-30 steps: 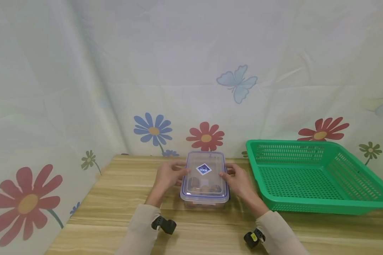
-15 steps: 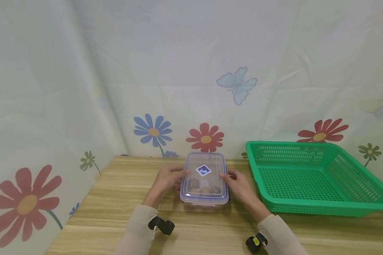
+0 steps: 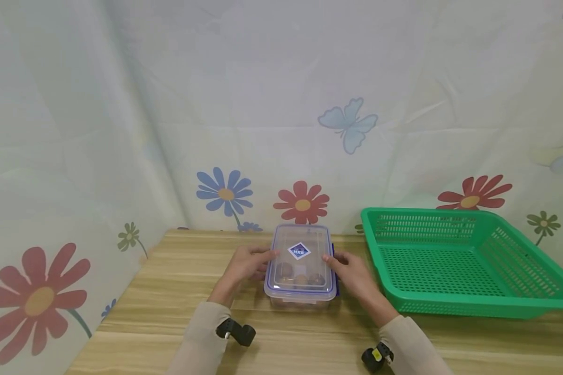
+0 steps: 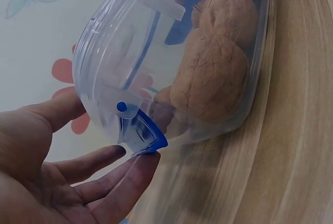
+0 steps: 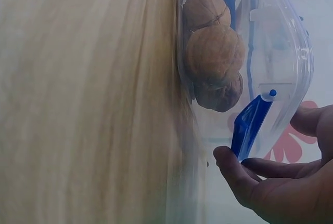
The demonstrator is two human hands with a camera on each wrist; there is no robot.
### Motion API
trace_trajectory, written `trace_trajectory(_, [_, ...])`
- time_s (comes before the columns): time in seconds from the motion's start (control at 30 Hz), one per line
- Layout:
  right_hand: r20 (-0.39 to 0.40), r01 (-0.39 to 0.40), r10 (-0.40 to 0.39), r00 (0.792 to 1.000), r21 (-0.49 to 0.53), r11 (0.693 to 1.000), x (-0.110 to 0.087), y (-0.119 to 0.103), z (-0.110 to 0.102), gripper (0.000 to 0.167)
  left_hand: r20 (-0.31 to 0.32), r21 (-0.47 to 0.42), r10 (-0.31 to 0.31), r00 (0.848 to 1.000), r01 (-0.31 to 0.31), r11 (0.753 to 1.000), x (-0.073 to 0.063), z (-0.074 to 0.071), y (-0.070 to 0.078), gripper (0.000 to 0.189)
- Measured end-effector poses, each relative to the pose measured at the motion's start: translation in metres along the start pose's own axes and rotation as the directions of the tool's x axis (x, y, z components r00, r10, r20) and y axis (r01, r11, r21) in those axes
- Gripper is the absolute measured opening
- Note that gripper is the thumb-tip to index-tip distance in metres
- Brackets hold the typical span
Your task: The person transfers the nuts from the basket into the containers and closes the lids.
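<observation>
A clear plastic food container (image 3: 305, 237) with a blue-edged lid and a diamond label sits on the table between the hands. Several walnuts (image 4: 210, 78) lie inside it. My left hand (image 3: 244, 265) has its thumb on the lid's edge, its fingertips against a blue side latch (image 4: 143, 133) that hangs away from the wall. On the opposite side, my right hand (image 3: 354, 273) rests its thumb on the lid while its fingers curl at another blue latch (image 5: 251, 125), which is also swung outward.
To the right of the container stands a green plastic basket (image 3: 474, 301). Behind the wooden table (image 3: 183, 271) hangs a curtain (image 3: 262, 104) printed with flowers and a butterfly. Small black cameras (image 3: 236, 332) are strapped to both wrists.
Both hands have shifted slightly towards the front along the container's sides. More of the blue latch now shows beside the right hand. The container has stayed almost in place.
</observation>
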State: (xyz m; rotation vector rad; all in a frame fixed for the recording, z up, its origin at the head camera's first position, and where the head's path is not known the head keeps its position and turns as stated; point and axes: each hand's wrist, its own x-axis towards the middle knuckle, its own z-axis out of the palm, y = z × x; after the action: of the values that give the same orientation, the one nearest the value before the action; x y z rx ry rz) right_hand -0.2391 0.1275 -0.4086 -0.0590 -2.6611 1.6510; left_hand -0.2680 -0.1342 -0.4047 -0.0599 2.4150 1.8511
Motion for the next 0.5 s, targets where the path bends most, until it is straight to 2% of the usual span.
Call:
trace_trajectory(0.33, [-0.013, 0.023, -0.024, 1.000, -0.022, 0.999, -0.0019, -0.0036, -0.0026, 0.058, -0.039, 0.033, 0.008, 0.999, -0.007, 0.999, -0.0012, -0.0031, -0.0008, 0.053])
trace_trajectory(0.5, [-0.019, 0.031, -0.032, 0.999, -0.019, 0.999, -0.0029, -0.0048, -0.0036, 0.058, -0.071, 0.056, -0.007, 0.997, 0.011, 0.998, -0.0021, -0.0034, -0.0004, 0.062])
